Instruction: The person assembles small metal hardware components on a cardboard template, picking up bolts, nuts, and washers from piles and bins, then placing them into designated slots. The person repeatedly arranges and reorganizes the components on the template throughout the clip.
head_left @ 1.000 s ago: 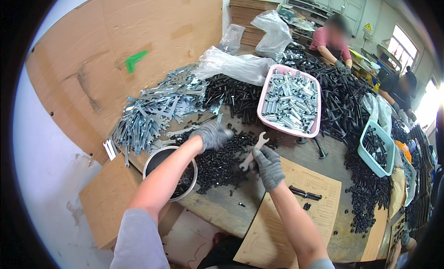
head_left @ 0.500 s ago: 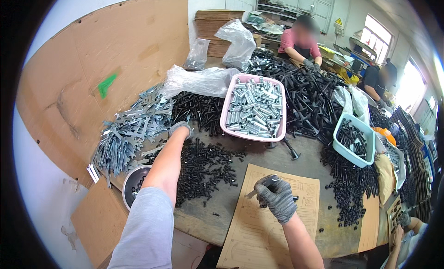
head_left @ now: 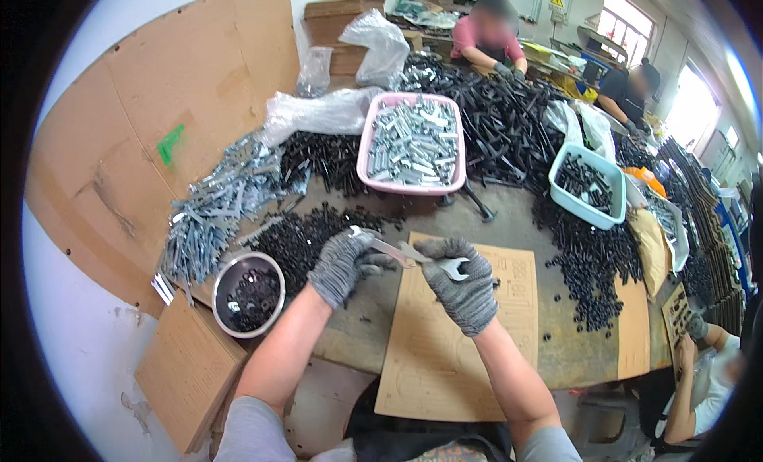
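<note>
Both my hands wear grey knitted gloves and meet in front of me, over the near left part of a printed brown cardboard sheet [head_left: 445,375]. My left hand [head_left: 335,271] is closed on a silvery open-end wrench [head_left: 388,250] that slants toward the right hand. In my right hand [head_left: 467,297] the fingers are closed around metal, with an open-end wrench jaw [head_left: 455,267] showing at its top. Where the metal pieces cross between the hands, I cannot make out how many there are. A small dark piece shows beside the right hand, its kind unclear.
A metal bowl [head_left: 218,291] of black nuts stands left of piled wrenches [head_left: 195,243] and small black bolts [head_left: 298,231]. Beyond lie a pink tub [head_left: 409,189] of silver sleeves and long black parts [head_left: 509,132]. A turquoise tub [head_left: 584,211] sits right. Other people work around the table.
My left hand has come back from the piles at the far left and now holds a wrench beside my right hand. The bowl is fully uncovered, and the whole view has shifted.
</note>
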### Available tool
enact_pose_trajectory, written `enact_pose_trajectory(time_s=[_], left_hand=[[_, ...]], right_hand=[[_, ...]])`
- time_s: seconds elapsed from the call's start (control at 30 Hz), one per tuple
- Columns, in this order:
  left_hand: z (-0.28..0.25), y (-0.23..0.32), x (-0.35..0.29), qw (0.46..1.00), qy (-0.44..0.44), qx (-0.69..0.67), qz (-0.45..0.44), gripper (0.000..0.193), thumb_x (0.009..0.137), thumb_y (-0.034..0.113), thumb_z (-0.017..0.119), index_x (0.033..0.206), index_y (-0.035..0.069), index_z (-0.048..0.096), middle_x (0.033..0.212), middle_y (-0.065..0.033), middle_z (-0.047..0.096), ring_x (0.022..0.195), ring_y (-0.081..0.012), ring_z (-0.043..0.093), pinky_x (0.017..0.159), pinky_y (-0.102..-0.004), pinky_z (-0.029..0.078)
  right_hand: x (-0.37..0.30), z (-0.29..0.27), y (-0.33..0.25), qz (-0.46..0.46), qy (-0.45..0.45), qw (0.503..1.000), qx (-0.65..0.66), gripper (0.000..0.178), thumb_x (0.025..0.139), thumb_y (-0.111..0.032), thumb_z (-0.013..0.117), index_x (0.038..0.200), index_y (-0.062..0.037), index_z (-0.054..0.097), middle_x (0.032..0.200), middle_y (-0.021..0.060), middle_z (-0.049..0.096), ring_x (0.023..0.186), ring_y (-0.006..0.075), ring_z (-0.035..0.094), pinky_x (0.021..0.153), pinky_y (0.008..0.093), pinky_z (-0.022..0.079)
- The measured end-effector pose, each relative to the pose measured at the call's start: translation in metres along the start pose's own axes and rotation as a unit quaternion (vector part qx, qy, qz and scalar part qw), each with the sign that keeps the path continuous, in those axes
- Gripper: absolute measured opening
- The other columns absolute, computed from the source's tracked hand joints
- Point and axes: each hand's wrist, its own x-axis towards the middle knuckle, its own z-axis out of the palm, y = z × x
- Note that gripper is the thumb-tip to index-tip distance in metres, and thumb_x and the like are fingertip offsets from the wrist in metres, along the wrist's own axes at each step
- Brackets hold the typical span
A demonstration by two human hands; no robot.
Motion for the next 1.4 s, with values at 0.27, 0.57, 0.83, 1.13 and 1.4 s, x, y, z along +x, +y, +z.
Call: enact_pose_trajectory(time_s=[0.27, 0.57, 0.83, 1.13, 1.4], left_hand=[[0.072, -0.045, -0.070, 0.978, -0.117, -0.146, -0.095, 0.036, 0.092, 0.034, 0.059, 0.113, 0.004, 0.056, 0.103, -0.0095, 0.064, 0.092, -0.0211, 0.067, 0.063, -0.0258, 0.057], [0.093, -0.075, -0.102, 0.922, -0.154, -0.313, -0.169, 0.043, 0.092, 0.021, 0.055, 0.128, -0.002, 0.046, 0.114, -0.0191, 0.060, 0.110, -0.0296, 0.060, 0.074, -0.0314, 0.058], [0.075, -0.044, -0.101, 0.935, -0.242, 0.134, -0.223, 0.053, 0.092, 0.044, 0.054, 0.124, 0.002, 0.053, 0.085, -0.0064, 0.062, 0.059, -0.0078, 0.054, 0.051, -0.0197, 0.046], [0.058, -0.065, -0.100, 0.973, -0.138, 0.128, -0.132, 0.036, 0.094, 0.039, 0.053, 0.108, 0.007, 0.059, 0.071, 0.0026, 0.054, 0.053, -0.0034, 0.045, 0.045, -0.0186, 0.036], [0.047, -0.110, -0.029, 0.909, 0.017, 0.417, 0.008, 0.031, 0.095, 0.024, 0.053, 0.118, 0.003, 0.054, 0.079, -0.0056, 0.061, 0.069, -0.0132, 0.058, 0.065, -0.0278, 0.050]], right_hand=[[-0.045, -0.051, 0.009, -0.010, -0.150, 0.989, 0.012, 0.030, 0.079, -0.011, 0.074, 0.107, -0.0046, 0.064, 0.114, 0.0103, 0.064, 0.117, 0.0230, 0.054, 0.094, 0.0363, 0.045], [-0.090, -0.066, -0.007, 0.040, 0.009, 0.995, -0.089, 0.022, 0.094, -0.017, 0.054, 0.110, -0.0040, 0.062, 0.088, 0.0071, 0.067, 0.072, 0.0121, 0.061, 0.065, 0.0279, 0.049], [-0.064, -0.082, -0.023, 0.020, -0.235, 0.948, -0.214, 0.018, 0.086, -0.018, 0.065, 0.098, -0.0045, 0.065, 0.082, 0.0125, 0.067, 0.075, 0.0274, 0.066, 0.065, 0.0346, 0.052], [-0.033, -0.079, -0.007, 0.070, -0.296, 0.926, -0.222, 0.038, 0.078, -0.015, 0.075, 0.112, -0.0065, 0.063, 0.095, 0.0079, 0.066, 0.086, 0.0160, 0.065, 0.077, 0.0279, 0.052], [0.048, -0.061, 0.086, 0.385, -0.190, 0.903, 0.005, 0.020, 0.085, -0.008, 0.067, 0.104, -0.0009, 0.064, 0.080, 0.0038, 0.065, 0.067, 0.0103, 0.061, 0.060, 0.0252, 0.056]])
